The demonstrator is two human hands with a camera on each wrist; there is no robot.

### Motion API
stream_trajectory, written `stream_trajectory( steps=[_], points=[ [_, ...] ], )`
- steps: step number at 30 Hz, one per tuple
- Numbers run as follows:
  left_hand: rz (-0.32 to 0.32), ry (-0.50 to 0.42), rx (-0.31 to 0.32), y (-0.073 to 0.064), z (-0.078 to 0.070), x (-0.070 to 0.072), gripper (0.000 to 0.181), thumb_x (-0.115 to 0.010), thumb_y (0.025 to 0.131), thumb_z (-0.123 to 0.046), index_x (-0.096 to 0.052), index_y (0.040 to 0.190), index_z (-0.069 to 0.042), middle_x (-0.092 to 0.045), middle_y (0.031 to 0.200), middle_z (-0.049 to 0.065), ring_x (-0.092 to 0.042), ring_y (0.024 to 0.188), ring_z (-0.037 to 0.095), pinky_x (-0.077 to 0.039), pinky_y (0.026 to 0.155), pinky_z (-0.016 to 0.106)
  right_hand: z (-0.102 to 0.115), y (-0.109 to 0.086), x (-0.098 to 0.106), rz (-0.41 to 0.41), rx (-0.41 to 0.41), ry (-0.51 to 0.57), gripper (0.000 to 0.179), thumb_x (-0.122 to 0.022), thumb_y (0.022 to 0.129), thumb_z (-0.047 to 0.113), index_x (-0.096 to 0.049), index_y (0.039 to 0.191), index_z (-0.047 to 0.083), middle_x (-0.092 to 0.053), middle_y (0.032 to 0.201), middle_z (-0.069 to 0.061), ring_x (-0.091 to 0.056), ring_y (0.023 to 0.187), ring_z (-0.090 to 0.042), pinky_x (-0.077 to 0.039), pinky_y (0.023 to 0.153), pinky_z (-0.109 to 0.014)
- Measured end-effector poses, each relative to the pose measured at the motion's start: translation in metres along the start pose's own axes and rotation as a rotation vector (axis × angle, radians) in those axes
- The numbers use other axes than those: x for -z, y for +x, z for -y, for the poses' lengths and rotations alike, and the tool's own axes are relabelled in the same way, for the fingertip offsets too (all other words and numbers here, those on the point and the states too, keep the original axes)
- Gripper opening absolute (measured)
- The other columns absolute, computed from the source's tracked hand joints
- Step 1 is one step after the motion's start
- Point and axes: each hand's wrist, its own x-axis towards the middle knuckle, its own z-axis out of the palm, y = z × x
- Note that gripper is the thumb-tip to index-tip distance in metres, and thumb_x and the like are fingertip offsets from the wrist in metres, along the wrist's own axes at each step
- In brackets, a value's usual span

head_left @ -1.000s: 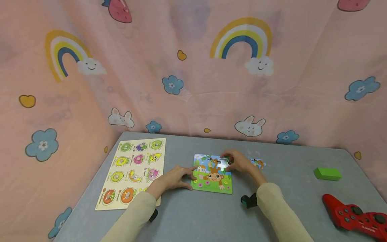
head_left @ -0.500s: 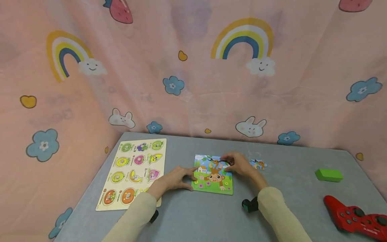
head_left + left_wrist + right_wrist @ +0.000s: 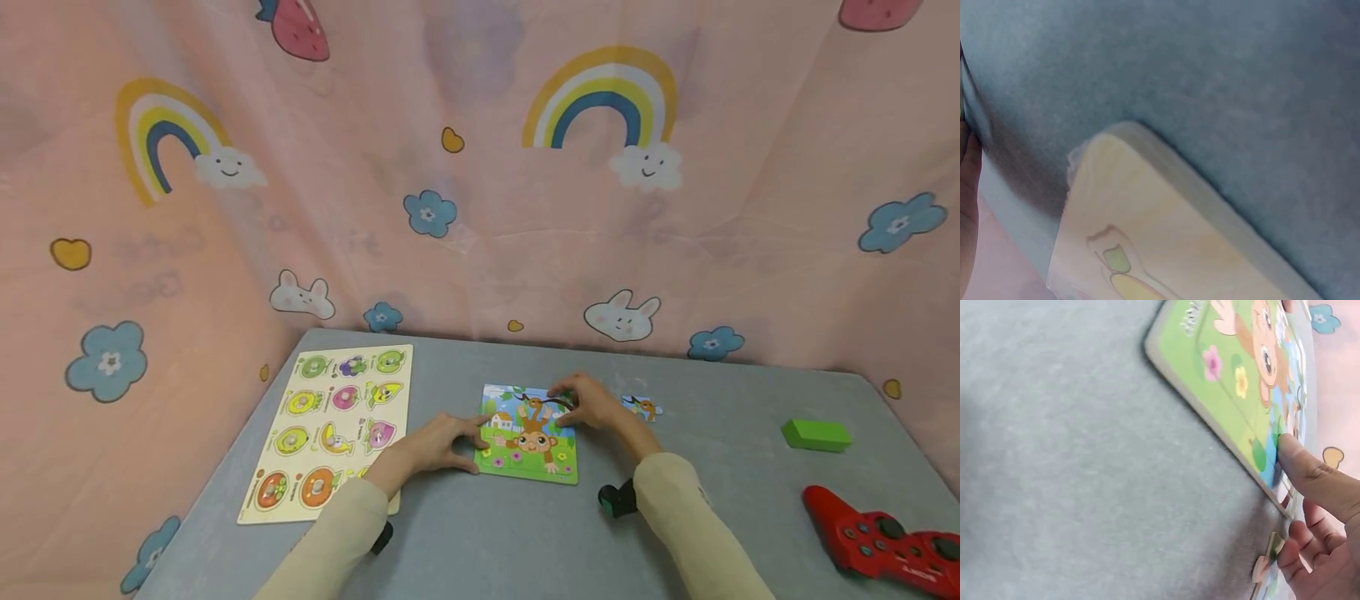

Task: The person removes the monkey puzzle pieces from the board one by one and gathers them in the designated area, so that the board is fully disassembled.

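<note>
A square monkey jigsaw puzzle (image 3: 525,462) lies flat on the grey table. My left hand (image 3: 433,442) is at its left side, index fingertip on the edge and thumb lower down by the border. At the upper right part, my right hand (image 3: 596,404) pinches a puzzle piece between thumb and index finger, low against the picture; the fingers cover much of it. In the right wrist view the thumb (image 3: 1300,465) presses on the puzzle's face, with the other fingers curled beyond the edge. A loose puzzle piece (image 3: 642,407) lies just right of the right hand.
A pale fruit peg board (image 3: 352,417) lies left, partly under the left forearm; its corner (image 3: 1129,181) fills the left wrist view. To the right are a green block (image 3: 816,434) and a red game controller (image 3: 877,537). A printed pink curtain (image 3: 510,233) hangs behind.
The pinched piece, tilted and shining with glare a second ago, now lies flat with its picture showing. The right hand has shifted only slightly; the left hand has stayed at the puzzle's edge.
</note>
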Motion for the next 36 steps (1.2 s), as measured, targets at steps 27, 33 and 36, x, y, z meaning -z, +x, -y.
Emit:
stream_trajectory(
  steps=[27, 33, 36],
  points=[
    [0.021, 0.006, 0.044, 0.0, 0.0, 0.0, 0.033, -0.077, 0.08, -0.023, -0.071, 0.111, -0.012, -0.041, 0.148, 0.007, -0.045, 0.131, 0.021, -0.041, 0.102, 0.032, 0.004, 0.004, 0.0, 0.035, 0.034, 0.023, 0.039, -0.079, 0.075, 0.001, -0.059, 0.107, -0.006, -0.051, 0.111, -0.021, -0.045, 0.109, -0.039, -0.035, 0.098, -0.054],
    [0.026, 0.015, 0.047, -0.001, -0.002, 0.0, 0.034, -0.077, 0.08, -0.023, -0.071, 0.111, -0.012, -0.041, 0.148, 0.008, -0.045, 0.131, 0.022, -0.041, 0.102, 0.033, -0.005, -0.006, -0.005, -0.03, 0.116, 0.178, 0.041, -0.077, 0.077, -0.002, -0.058, 0.113, -0.007, -0.061, 0.109, -0.019, -0.054, 0.088, -0.029, -0.047, 0.077, -0.038],
    [0.025, 0.018, 0.046, 0.0, -0.002, 0.0, 0.034, -0.077, 0.08, -0.023, -0.071, 0.111, -0.012, -0.042, 0.148, 0.008, -0.045, 0.131, 0.022, -0.041, 0.102, 0.033, -0.011, -0.01, -0.007, -0.064, 0.113, 0.233, 0.044, -0.076, 0.078, 0.0, -0.06, 0.117, -0.008, -0.064, 0.111, -0.02, -0.05, 0.078, -0.023, -0.043, 0.067, -0.029]
  ],
)
